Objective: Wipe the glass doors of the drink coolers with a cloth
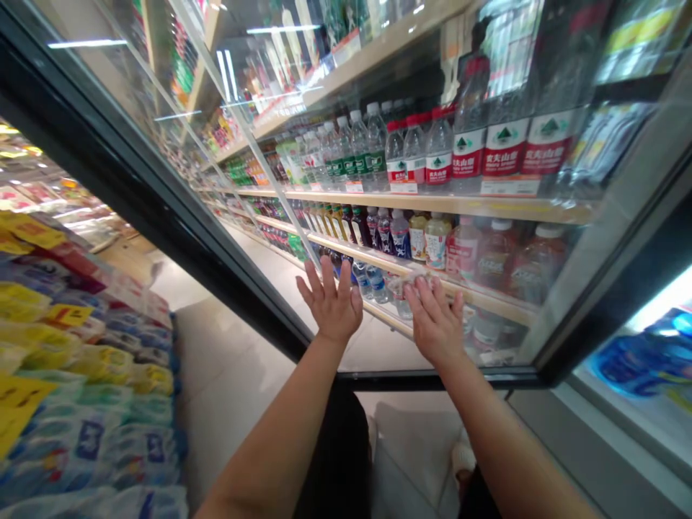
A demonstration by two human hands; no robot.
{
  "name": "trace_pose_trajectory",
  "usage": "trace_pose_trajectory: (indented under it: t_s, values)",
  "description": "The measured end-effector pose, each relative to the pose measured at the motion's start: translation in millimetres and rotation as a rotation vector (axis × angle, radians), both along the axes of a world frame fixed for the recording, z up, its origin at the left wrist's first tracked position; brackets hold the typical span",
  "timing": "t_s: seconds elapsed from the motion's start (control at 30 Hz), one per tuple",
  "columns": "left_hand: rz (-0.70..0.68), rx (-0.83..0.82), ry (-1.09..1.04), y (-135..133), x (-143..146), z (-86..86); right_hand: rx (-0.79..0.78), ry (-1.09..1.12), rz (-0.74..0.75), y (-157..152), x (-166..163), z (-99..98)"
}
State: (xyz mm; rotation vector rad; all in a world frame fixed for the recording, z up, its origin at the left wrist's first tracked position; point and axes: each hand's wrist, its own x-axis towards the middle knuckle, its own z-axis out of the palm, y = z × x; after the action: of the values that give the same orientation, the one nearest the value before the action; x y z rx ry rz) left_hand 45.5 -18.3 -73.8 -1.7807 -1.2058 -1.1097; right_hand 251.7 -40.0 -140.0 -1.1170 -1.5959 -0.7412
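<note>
The glass door (373,353), set in a black frame, stands swung open before me. My left hand (334,306) has its fingers spread, palm toward the lower part of the pane, and holds nothing. To its right, my right hand (439,321) presses a crumpled whitish cloth (415,278) to the glass under its fingertips. Most of the cloth is hidden by the fingers, so its exact kind is unclear. Rows of bottles on shelves show through the pane, including water bottles with red and white labels (502,148).
Shrink-wrapped packs of bottles (102,425) with yellow price signs (68,315) are stacked at left beside the tiled floor (216,389). The black door frame (178,209) slants across the view. On the right, blue bottles (643,360) lie inside the lit cooler.
</note>
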Motion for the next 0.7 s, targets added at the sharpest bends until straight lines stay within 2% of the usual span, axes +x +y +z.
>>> trace_pose_trajectory:
  t_s: [0.07,0.17,0.27,0.33,0.47,0.53,0.6,0.7]
  values:
    - [0.024,0.029,-0.011,4.8,0.9,-4.5,0.071,0.079,-0.022,4.5,21.2,-1.9]
    - [0.038,0.087,0.009,6.4,2.3,-5.7,0.158,0.372,-0.097,11.7,57.5,-0.6]
    - [0.034,0.099,0.023,5.4,4.1,-4.9,0.185,0.574,-0.129,13.8,70.1,5.4]
    - [0.027,0.065,0.000,5.8,4.7,-5.0,0.154,0.523,-0.081,10.1,52.9,7.5]
    - [0.008,0.024,-0.041,8.6,5.4,-5.4,0.007,0.090,0.143,-3.3,-12.7,0.4]
    - [0.022,0.013,-0.038,9.8,6.6,-4.7,-0.004,-0.071,0.226,-7.1,-31.0,-5.3]
    - [0.043,-0.004,-0.030,10.7,8.2,-3.7,0.021,-0.086,0.223,-6.5,-27.2,-8.0]
    - [0.059,-0.021,-0.017,11.9,10.6,-2.4,0.077,0.129,0.088,1.1,8.8,-3.9]
